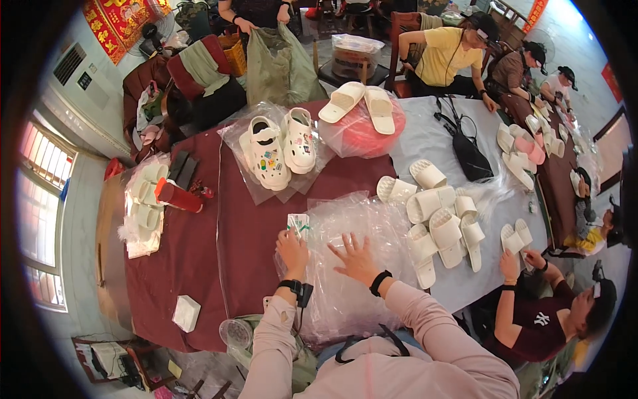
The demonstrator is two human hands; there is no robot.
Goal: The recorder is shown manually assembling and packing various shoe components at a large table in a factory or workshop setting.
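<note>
- Left hand [292, 247]: fingers were pinched on a small white-and-green card [298, 224], holding it upright at the far-left edge of the stack of clear plastic bags [359, 219]. Judged: the card was held by its lower edge so its face stayed readable and its free end could meet a bag mouth.
- Right hand [354, 258]: fingers were released and spread, palm down, flat on the bag stack, grasping nothing. Judged: the open palm pinned the slippery film so the top sheet could not slide.
- Bag stack: glossy, crinkled, see-through, lying on the tabletop [199, 253] directly in front of the person, straddling the seam between the maroon cloth and the pale grey cloth [425, 136].
- Card: small, rectangular, white with green print; detail too small to make out.
- Right of the bag stack: a loose heap of cream slide sandals [442, 223], touching one another, some upside down, within reach of the right hand.
- Beyond the bag stack: a pair of white clogs [279, 146] with coloured charms, resting on a clear bag; farther right, a pair of cream slides [362, 103] on a red round thing under film.
- Left of the bag stack, well apart: a red cylinder [178, 197] lying on its side, and a bagged bundle of pale sandals [143, 206] beside it.
- Near-left of the bag stack: a small white box [186, 312] at the tabletop edge.
- A black bag [468, 156] lay beyond the sandal heap; other people sat at the far and right sides, one handling a sandal pair [515, 236].
</note>
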